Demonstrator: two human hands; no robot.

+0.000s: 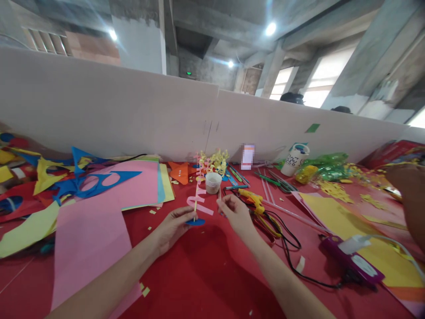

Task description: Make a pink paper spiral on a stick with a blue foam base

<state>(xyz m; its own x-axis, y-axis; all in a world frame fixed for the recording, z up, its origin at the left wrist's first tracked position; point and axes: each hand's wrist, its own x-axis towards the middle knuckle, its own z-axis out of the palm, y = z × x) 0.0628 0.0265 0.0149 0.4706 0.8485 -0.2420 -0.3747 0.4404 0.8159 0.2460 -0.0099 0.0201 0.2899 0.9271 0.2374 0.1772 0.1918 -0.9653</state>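
My left hand [177, 226] pinches the lower end of a thin pale stick [195, 208], just above its blue round paper base [196, 222]. A curled pink paper strip [201, 201] stands against the stick, and smaller pink cut pieces [199, 166] show higher up. My right hand [234, 210] is closed, thumb and fingertips together, with a thin pale piece [219, 193] rising from them that is too small to name. Between and behind both hands stands a small white cup [213, 182]. Yellow paper blossoms [217, 161] stand behind the cup.
A yellow glue gun [254, 199] with a black cord lies right of my right hand. A purple power strip [353, 261], yellow sheets [375, 235] and another person's arm [408, 195] are further right. Pink sheets [89, 248] and blue felt-like scraps [99, 184] lie left.
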